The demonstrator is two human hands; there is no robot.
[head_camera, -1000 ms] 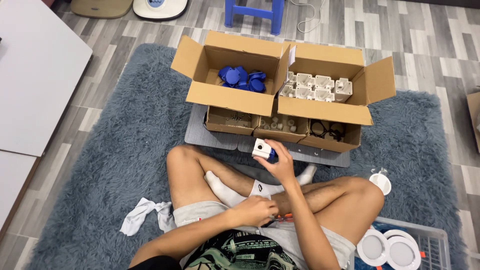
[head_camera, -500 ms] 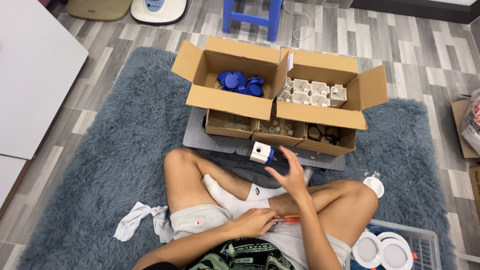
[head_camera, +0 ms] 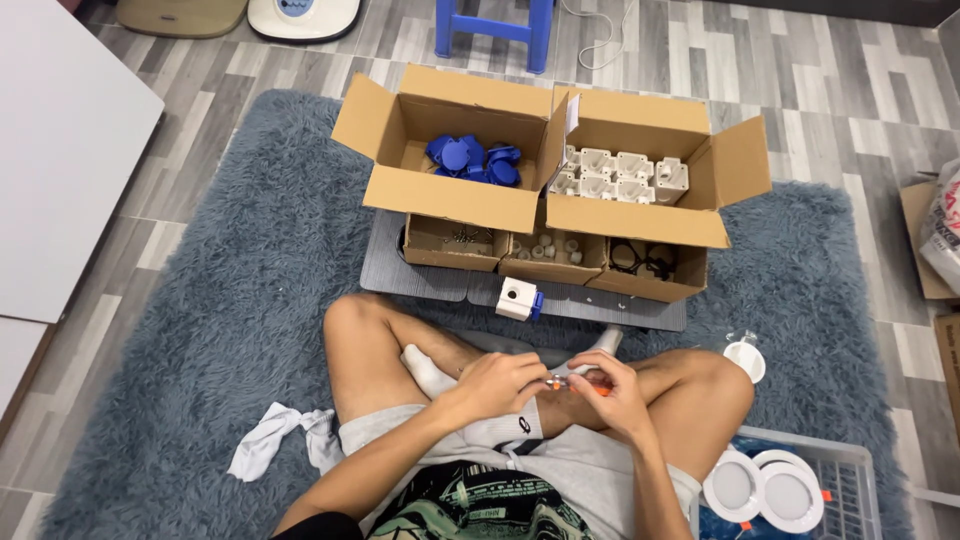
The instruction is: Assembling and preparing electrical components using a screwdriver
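I sit cross-legged on a grey shaggy rug (head_camera: 230,300). My left hand (head_camera: 497,385) and my right hand (head_camera: 612,393) meet over my lap, both gripping a small tool with orange on it (head_camera: 572,378). A white square part with a blue side (head_camera: 518,298) rests on the grey ribbed mat (head_camera: 400,272) just beyond my knees, apart from both hands. Behind it, one open cardboard box holds blue caps (head_camera: 472,160) and another holds white square housings (head_camera: 620,175).
Three small open boxes (head_camera: 545,258) with screws, white bits and black rings line the mat. A white sock (head_camera: 275,445) lies at my left. A plastic basket (head_camera: 830,470) with round white light fittings sits at my right. A blue stool (head_camera: 495,25) stands beyond.
My right hand set the white and blue part down on the mat and came back to my lap, where it joined the left hand on the small tool.
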